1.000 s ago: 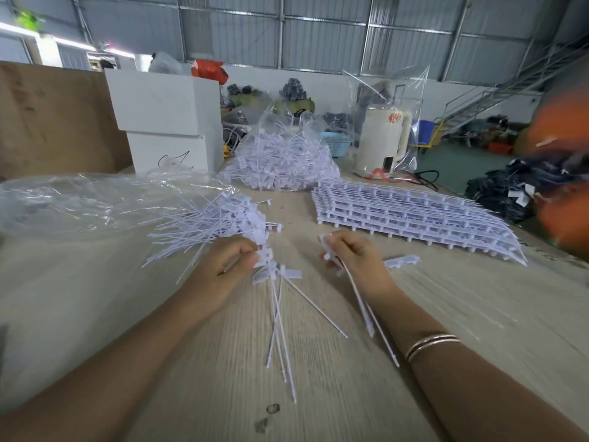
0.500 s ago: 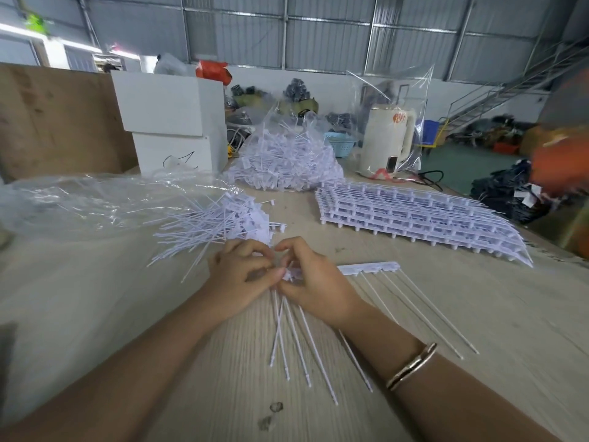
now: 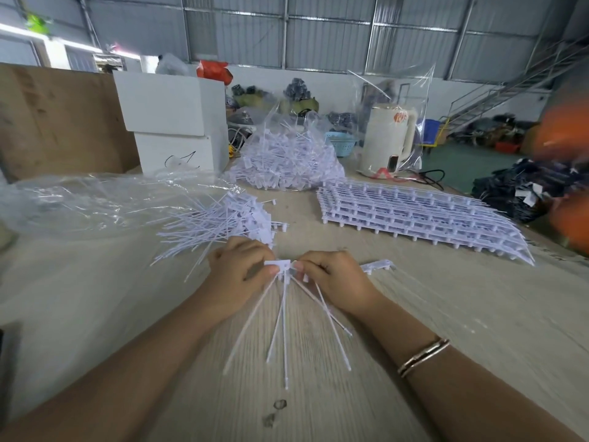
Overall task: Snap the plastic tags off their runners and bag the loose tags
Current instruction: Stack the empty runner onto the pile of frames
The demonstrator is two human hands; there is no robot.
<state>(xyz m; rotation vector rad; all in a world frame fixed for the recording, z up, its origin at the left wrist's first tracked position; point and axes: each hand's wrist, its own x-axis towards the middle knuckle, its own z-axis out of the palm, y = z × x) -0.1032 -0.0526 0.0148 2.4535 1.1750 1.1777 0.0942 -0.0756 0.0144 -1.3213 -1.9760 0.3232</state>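
- Your left hand (image 3: 237,269) and right hand (image 3: 331,279) are both curled in tight, pinching the head end of a little bunch of tags (image 3: 282,301) right between them, just above the counter (image 3: 462,330).
- Key thing for the next move: the tag heads sit in the narrow gap between your thumbs, and the long tails fan out toward you, so the long axis runs roughly from your hands back to your body. Neither hand is really nearer; it's dead center, so I'd guess the snap is a twist or pull apart sideways.
- The runner piece (image 3: 377,266) pokes out from behind your right hand, lying on the counter and pointing off to your right.
- The loose tag pile (image 3: 220,224) is just past your left hand, at the mouth of the clear bag (image 3: 95,202), so that side is the short trip for dropping tags.
- Uncut runner sheets (image 3: 420,218) are stacked farther out on your right.
- Hard to tell: whether those pinched tags are free or attached. Your fingers cover the joint.
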